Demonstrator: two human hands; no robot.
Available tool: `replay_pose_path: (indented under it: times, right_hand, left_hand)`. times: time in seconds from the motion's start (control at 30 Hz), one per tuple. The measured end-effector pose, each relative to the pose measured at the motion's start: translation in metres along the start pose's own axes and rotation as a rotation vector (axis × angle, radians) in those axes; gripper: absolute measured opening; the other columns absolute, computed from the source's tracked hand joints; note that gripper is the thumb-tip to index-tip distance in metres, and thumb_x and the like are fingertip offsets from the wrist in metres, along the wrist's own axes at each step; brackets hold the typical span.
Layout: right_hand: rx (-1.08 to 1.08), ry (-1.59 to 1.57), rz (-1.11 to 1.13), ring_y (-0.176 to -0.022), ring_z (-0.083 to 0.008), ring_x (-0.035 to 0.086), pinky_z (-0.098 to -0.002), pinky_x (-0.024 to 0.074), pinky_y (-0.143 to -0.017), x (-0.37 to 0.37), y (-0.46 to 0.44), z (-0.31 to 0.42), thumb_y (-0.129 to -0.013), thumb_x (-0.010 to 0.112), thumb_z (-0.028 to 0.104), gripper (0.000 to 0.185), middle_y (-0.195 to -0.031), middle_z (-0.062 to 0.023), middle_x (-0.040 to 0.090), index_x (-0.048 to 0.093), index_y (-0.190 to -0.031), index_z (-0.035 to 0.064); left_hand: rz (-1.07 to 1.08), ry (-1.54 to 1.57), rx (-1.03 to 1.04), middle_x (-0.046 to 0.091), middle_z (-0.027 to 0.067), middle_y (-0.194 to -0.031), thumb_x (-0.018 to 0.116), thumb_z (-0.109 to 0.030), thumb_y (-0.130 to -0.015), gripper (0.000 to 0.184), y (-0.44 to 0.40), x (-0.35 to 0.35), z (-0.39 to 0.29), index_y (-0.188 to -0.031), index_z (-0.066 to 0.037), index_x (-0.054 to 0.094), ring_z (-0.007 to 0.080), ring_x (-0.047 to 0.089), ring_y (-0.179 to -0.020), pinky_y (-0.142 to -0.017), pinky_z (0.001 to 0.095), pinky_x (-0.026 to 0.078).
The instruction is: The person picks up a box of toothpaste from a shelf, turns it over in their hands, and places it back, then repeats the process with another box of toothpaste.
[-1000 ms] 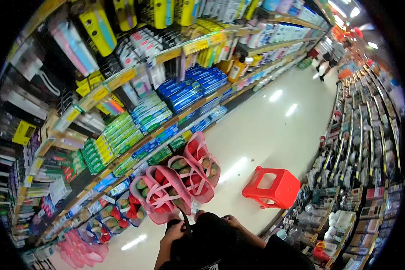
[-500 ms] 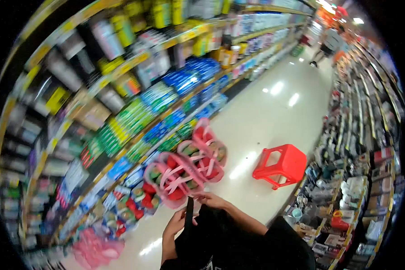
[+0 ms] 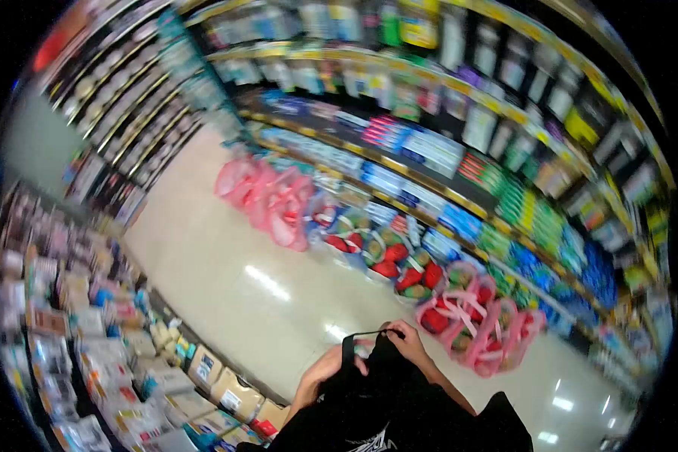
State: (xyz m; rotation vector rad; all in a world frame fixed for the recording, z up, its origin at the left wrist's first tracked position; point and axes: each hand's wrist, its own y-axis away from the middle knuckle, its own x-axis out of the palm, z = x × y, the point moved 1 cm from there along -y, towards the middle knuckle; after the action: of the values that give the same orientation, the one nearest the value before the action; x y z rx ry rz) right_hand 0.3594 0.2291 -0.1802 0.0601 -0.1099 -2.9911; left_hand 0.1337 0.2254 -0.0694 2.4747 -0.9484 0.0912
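At the bottom middle, my left hand (image 3: 328, 365) is beside a black strap (image 3: 348, 350) that loops over black cloth (image 3: 380, 377); its grip is partly hidden by the strap. My right hand (image 3: 407, 340) pinches the strap's other end at the top of the cloth. Just beyond my hands, pink bags (image 3: 471, 320) with red and green items stand on the floor. Further left along the shelf are clear bags of red and green items (image 3: 388, 252) and more pink bags (image 3: 267, 196).
A long shelf (image 3: 399, 162) of boxed and hanging goods runs across the top and right. Packaged goods (image 3: 120, 354) fill a display at the lower left, with brown boxes (image 3: 233, 392) at its edge. Another rack (image 3: 128, 90) stands at the upper left.
The view has swung left along the aisle; the red stool and the distant person are out of frame. My right hand has come to the strap, which now stretches between my hands.
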Motion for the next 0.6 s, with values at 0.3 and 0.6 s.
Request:
replay_pose_path:
  times: [0.3,0.6]
  right_hand:
    - [0.103,0.339,0.412,-0.079,-0.0114,0.060,-0.0266,0.0478,-0.073,0.091,-0.101,-0.043,-0.083,0.057,0.006,0.014,-0.078,-0.0057,0.062,0.059,-0.096,-0.0010]
    - [0.219,0.399,0.501,-0.077,-0.0139,0.060,-0.0279,0.0489,-0.072,0.195,-0.261,-0.064,-0.082,0.063,0.014,0.024,-0.082,-0.0078,0.063,0.059,-0.102,0.0016]
  left_hand:
    - [-0.506,0.409,0.161,0.066,0.0111,-0.098,0.019,-0.059,-0.093,0.070,0.070,-0.084,0.071,-0.131,-0.004,0.041,0.0214,0.055,-0.105,-0.097,0.0341,0.035]
    - [-0.814,-0.407,-0.412,0.062,0.0219,-0.106,0.046,-0.051,-0.089,0.059,0.087,-0.267,0.072,-0.112,0.003,0.056,0.0337,0.058,-0.102,-0.087,0.0374,0.045]
